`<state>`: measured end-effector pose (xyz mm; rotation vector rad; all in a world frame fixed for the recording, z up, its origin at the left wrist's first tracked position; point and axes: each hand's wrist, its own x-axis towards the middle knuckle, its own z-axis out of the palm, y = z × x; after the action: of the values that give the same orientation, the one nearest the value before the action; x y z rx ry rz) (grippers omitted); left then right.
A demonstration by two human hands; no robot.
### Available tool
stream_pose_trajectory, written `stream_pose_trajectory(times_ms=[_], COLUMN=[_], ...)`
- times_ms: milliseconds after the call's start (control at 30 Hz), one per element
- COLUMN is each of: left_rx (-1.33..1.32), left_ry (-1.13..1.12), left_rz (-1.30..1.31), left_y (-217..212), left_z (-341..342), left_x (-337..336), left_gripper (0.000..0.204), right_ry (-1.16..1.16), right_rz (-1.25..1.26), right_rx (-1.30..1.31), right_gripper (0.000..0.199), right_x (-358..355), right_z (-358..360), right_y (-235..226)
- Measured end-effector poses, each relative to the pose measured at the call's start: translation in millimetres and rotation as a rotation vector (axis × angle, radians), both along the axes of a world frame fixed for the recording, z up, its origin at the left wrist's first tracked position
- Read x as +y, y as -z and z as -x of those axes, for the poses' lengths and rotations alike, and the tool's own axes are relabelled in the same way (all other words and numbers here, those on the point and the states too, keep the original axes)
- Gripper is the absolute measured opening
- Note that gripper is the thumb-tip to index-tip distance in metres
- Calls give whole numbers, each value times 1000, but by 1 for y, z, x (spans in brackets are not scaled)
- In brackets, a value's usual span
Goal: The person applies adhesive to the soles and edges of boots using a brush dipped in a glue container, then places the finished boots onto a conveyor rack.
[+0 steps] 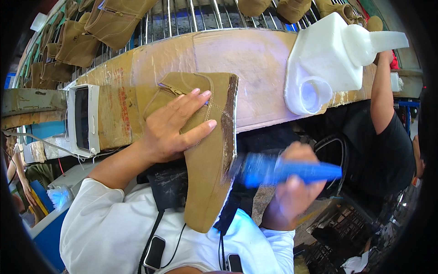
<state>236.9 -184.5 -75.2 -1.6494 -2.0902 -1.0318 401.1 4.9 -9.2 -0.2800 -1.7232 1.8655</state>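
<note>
Zip-up tan ankle boot point(203, 169) lies beneath our left hand point(178, 121), fingers spread; our right hand point(297, 180) clenches a motion-blurred blue brush point(262, 170) by its sole edge.

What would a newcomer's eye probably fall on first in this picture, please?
Probably the tan boot at the centre, lying sideways under the spread left hand, with a dark brown band along its sole edge. Next, the bright blue tool, blurred, in the right hand just beside that edge. The large white plastic container also stands out at upper right, by the cardboard-covered bench.
</note>
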Motion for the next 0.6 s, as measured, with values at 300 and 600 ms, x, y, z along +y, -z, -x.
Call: stream_pose_trajectory(times_ms=[300, 600], left_rx=[9, -47], left_ry=[12, 32], left_rz=[91, 171], left_y=[-12, -28], left_z=[3, 7], left_x=[2, 7], left_gripper=[49, 60], right_ry=[-81, 170], right_rz=[-257, -210], right_rx=[34, -16], right_gripper=[23, 29], right_x=[2, -1], right_z=[-4, -2], right_y=[-18, -26])
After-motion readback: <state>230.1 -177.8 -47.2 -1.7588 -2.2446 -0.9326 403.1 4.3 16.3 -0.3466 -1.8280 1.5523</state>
